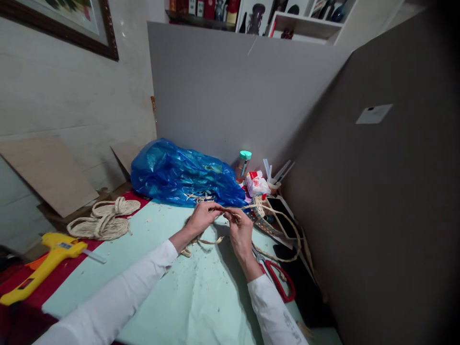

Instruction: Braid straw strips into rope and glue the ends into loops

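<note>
Worktop point(201, 297): pale green, seen beneath left hand point(204, 218) and right hand point(240, 231)
Blue bag point(179, 167): crumpled, placed just beyond left hand
Glue gun point(53, 256): yellow, laid well left of left hand
Scissors point(292, 286): red-handled, laid near right hand, right side
Left hand: fingers pinched on fibre strand point(225, 209)
Right hand: fingers pinched on same strand
Fibre strand: held between fingertips of both hands

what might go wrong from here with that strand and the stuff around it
The strand is pinched only at the fingertips of the left hand and right hand, so it could slip and loosen.

The looped cord curves close to the red-handled scissors, so a pull might snag it.

The scissors also lie right beside the right forearm, which could knock them.
</note>
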{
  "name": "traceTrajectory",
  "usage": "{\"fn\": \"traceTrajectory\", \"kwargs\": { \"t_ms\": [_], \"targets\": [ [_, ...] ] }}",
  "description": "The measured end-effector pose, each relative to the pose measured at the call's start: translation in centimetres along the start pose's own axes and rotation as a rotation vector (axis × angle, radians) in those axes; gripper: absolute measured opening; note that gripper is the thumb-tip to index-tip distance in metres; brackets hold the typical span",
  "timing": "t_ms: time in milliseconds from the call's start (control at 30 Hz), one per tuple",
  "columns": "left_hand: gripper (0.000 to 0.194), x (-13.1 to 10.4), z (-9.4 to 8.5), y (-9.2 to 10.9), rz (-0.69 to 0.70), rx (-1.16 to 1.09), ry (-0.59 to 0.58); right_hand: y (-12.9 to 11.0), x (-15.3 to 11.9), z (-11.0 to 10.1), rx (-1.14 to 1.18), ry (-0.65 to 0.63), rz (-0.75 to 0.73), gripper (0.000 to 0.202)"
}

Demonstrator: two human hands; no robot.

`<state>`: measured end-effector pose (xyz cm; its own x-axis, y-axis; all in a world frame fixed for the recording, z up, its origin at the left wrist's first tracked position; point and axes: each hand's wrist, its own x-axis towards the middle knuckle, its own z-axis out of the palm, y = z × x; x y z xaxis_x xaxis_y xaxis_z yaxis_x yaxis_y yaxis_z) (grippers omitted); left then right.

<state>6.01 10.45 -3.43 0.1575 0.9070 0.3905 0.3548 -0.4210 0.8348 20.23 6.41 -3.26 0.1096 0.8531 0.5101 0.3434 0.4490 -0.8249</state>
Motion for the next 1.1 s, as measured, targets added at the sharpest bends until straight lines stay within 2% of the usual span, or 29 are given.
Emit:
{"fn": "traceTrajectory", "kwargs": {
  "t_ms": [200, 500, 800, 1000, 1100],
  "targets": [
    [0.018, 0.1, -0.4, -0.2, -0.064, 0.056, -0.008, 0.8, -0.1, 0.6, -0.045, -0.013, 0.071, 0.026],
    [0.021, 0.0, 0.0, 1.3, -0.048, 0.005, 0.008, -0.3, -0.1, -0.1, -0.018, 0.045, -0.036, 0.028],
    [0.023, 0.5, -0.3, 0.3, -0.077, 0.014, -0.059, 0.5, 0.2, 0.5, -0.101, 0.054, 0.000, 0.029],
    [0.014, 0.3, -0.2, 0.2, -0.148, 0.091, -0.069, 1.9, 0.1, 1.7, -0.249, -0.123, -0.016, 0.025],
    [0.014, 0.2, 0.1, 0.2, -0.198, 0.177, -0.054, 2.3, 0.0, 1.9, -0.344, -0.136, -0.036, 0.022]
  ]
}}
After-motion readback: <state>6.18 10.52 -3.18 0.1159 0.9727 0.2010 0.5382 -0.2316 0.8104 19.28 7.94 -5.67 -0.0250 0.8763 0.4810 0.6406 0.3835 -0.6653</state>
